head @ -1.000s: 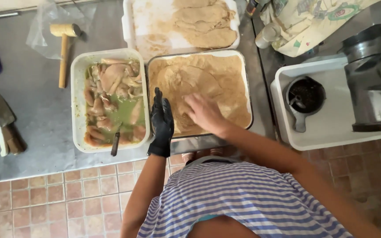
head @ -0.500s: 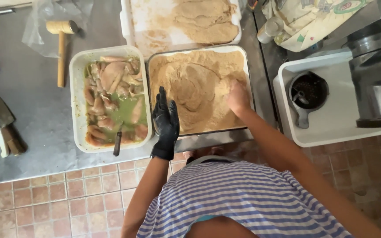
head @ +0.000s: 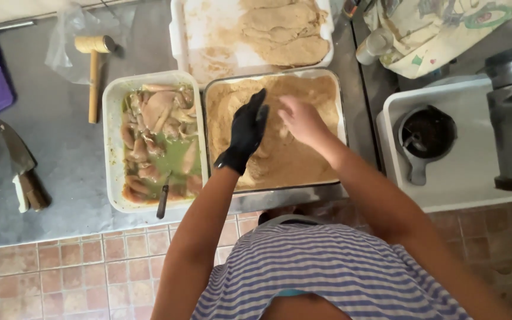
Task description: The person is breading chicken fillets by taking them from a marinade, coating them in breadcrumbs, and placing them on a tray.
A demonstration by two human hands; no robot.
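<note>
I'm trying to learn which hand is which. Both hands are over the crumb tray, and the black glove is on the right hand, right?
Not quite. The head view shows the black glove on the left hand; the right hand is bare. Both are over the crumb tray.

three trays (head: pixel 114 118), one wooden mallet (head: pixel 94 59), one cleaver (head: pixel 22 169), two hands (head: pixel 247 130)

— Were there any packages, labels, signs or screens?

— One clear, crumpled plastic bag (head: pixel 60 53) lay at the far left of the grey counter (head: pixel 48 154), under the head of a wooden mallet (head: pixel 93 65).

— Anything else?

— A cream printed fabric thing (head: pixel 440 29) with coloured shapes sat at the far right; whether it was a bag was unclear. No signs or screens showed.
</note>
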